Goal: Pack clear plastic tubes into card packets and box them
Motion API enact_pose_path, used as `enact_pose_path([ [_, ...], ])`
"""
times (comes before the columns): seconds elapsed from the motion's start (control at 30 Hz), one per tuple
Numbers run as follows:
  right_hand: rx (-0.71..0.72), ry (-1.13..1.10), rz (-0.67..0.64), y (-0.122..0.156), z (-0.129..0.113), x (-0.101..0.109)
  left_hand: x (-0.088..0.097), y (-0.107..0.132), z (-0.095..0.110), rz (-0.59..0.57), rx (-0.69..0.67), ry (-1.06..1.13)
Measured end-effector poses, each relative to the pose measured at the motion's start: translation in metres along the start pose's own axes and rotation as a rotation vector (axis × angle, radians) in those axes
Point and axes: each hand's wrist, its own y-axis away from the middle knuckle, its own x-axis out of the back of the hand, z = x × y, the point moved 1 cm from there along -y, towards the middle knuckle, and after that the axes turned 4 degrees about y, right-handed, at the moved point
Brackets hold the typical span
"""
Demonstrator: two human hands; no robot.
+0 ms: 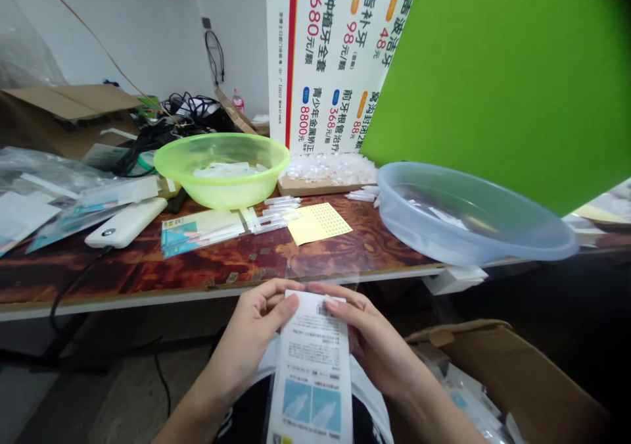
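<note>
A white printed card in what looks like a clear plastic sleeve (313, 358) hangs over my lap, with small text and two blue pictures. My left hand (259, 322) pinches its top left corner between thumb and fingers. At the top right, my right hand (367, 322) grips it, thumb on the front face. A clear film flap rises above the card's top edge, close to the table edge. Beyond my hands lie a yellow sticker sheet (320, 223), several clear tubes (279, 212) and a stack of blue-and-white printed packets (197, 230).
A green basin (221, 184) and a blue basin (458, 233) hold pale pieces; the blue one overhangs the table edge. Small clear parts fill a cardboard tray (330, 171). At left sits a white power bank (125, 223) with a cable. A cardboard box (513, 358) stands low at right.
</note>
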Motion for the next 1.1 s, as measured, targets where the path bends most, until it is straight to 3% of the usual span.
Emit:
enact_pose_path([
  [0.17, 0.055, 0.100, -0.062, 0.003, -0.007, 0.003, 0.002, 0.002, 0.005, -0.016, 0.010, -0.009],
  [0.3, 0.059, 0.146, -0.022, 0.004, -0.010, 0.004, 0.005, 0.003, 0.007, -0.065, -0.010, -0.025],
  [0.5, 0.138, 0.149, -0.025, 0.004, -0.012, 0.003, 0.010, 0.006, 0.008, -0.015, -0.054, -0.002],
  [0.7, 0.227, 0.118, -0.006, 0.007, -0.004, 0.003, 0.016, 0.011, 0.004, -0.045, -0.069, 0.001],
  [0.93, 0.369, 0.075, -0.062, 0.000, 0.006, 0.006, 0.038, 0.008, -0.009, -0.022, -0.342, -0.203],
  [1.1, 0.435, 0.046, -0.110, -0.004, 0.008, 0.005, 0.039, 0.006, -0.015, -0.040, -0.413, -0.246],
])
